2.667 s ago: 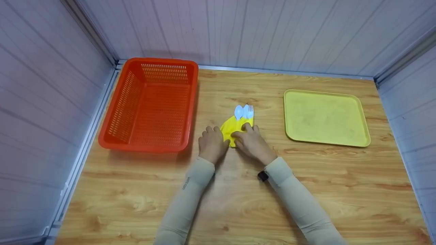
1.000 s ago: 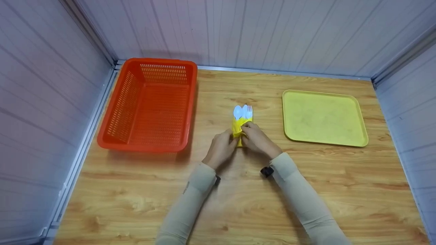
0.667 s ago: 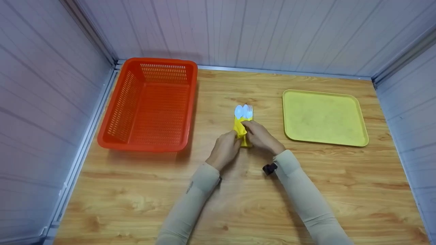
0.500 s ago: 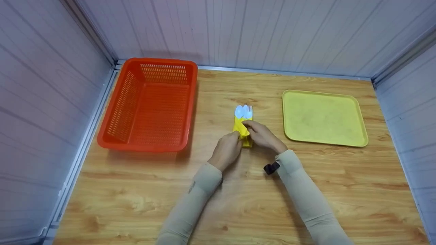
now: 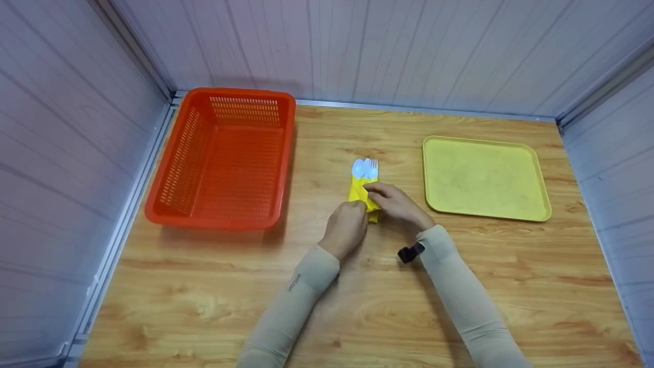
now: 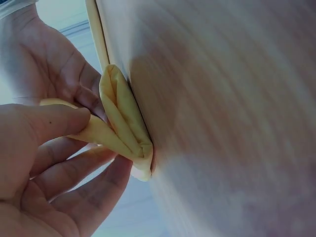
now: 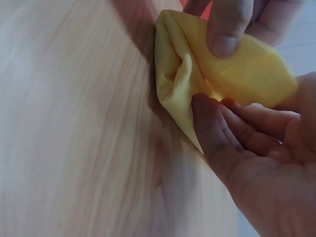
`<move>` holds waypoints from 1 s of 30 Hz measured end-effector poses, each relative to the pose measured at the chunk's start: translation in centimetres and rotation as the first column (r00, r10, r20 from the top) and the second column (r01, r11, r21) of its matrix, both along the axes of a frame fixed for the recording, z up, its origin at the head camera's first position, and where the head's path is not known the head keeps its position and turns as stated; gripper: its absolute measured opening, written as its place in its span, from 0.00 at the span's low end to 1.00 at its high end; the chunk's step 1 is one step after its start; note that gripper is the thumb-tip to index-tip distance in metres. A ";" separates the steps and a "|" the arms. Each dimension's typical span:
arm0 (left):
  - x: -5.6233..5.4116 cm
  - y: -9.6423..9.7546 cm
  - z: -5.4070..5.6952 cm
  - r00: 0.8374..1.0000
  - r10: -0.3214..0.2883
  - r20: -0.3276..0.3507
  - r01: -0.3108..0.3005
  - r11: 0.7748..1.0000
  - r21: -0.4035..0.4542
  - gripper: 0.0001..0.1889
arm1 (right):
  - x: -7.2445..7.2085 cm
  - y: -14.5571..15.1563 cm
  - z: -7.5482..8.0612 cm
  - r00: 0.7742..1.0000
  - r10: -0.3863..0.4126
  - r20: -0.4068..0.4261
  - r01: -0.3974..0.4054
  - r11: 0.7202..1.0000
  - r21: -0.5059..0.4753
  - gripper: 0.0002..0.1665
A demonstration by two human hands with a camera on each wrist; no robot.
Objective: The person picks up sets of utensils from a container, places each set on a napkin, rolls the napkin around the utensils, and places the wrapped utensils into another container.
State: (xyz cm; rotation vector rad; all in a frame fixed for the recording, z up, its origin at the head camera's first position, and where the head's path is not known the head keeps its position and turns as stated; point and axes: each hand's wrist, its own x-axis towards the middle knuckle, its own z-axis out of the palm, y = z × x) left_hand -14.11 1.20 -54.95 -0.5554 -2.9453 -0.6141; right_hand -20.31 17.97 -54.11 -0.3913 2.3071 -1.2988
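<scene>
Left hand (image 5: 345,229) pinches a flap of the yellow cloth (image 5: 358,190); in the left wrist view the thumb lies over the flap and fingers lie beneath it. From the other side, the right hand (image 5: 401,205) grips the cloth, its fingers curled around it; the right wrist view shows a fingertip against the lower folds, while part of this hold is hidden by the cloth itself. The hands are just beside each other, with yellow fabric between them.

The cloth lies near the middle of the wood-grain counter (image 5: 204,301), folded into a narrow packet, with the pinched flap raised off the layers below. Its lower end shows just past the left hand. White cutlery sticks out of its far end: a spoon (image 5: 358,167) on the left, a fork (image 5: 374,167) on the right and a third piece between them, partly covered.

To the left, near the back wall (image 5: 332,46), stands a red basket (image 5: 287,163) with slotted sides. A yellow tray (image 5: 485,176) lies flat to the right, well apart from the cloth. Both forearms wear pale sleeves (image 5: 460,286), and a black device (image 5: 411,252) sits at the right wrist.
</scene>
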 end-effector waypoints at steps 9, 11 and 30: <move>0.6 0.3 -0.2 0.999 -0.030 0.013 0.031 0.996 -0.088 0.13 | 0.9 0.4 -0.4 0.996 -0.055 -0.065 0.053 0.998 -0.026 0.21; 0.6 0.4 0.0 0.999 -0.033 0.044 0.038 0.992 -0.121 0.13 | 1.2 0.5 -0.3 0.995 -0.076 -0.070 0.077 0.997 0.011 0.20; -0.7 0.9 0.4 0.993 -0.021 0.114 0.047 0.972 -0.230 0.13 | 1.4 1.5 -0.3 0.992 -0.126 0.031 0.119 0.981 0.153 0.16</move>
